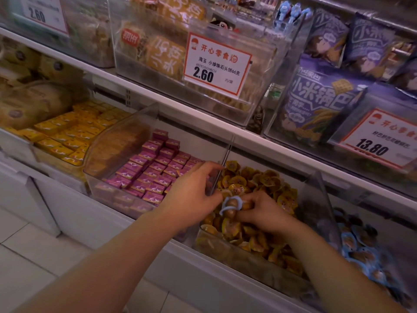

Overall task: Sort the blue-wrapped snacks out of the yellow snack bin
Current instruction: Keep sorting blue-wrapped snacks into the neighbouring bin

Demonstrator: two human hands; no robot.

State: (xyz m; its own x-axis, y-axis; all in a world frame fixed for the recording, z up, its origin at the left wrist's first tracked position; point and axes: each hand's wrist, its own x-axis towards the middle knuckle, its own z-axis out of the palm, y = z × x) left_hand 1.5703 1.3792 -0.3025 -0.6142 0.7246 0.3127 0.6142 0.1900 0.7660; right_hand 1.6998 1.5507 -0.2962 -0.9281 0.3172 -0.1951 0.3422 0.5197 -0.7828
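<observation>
A clear bin (248, 258) on the lower shelf is heaped with several yellow-wrapped snacks (259, 181). My right hand (261, 211) lies on the heap and pinches a blue-wrapped snack (232, 205) with a brown centre, lifted just above the yellow ones. My left hand (194, 190) hovers at the bin's left wall, fingers loosely spread, its fingertips close to that blue snack; it holds nothing that I can see. To the right, a neighbouring bin (325, 199) contains several blue-wrapped snacks (361, 251).
Left of the yellow bin stands a bin of pink boxes (153, 168), then one of yellow boxes (72, 132). The shelf above carries clear bins with price tags (216, 64) and purple bags (320, 105). White floor tiles (33, 256) lie below.
</observation>
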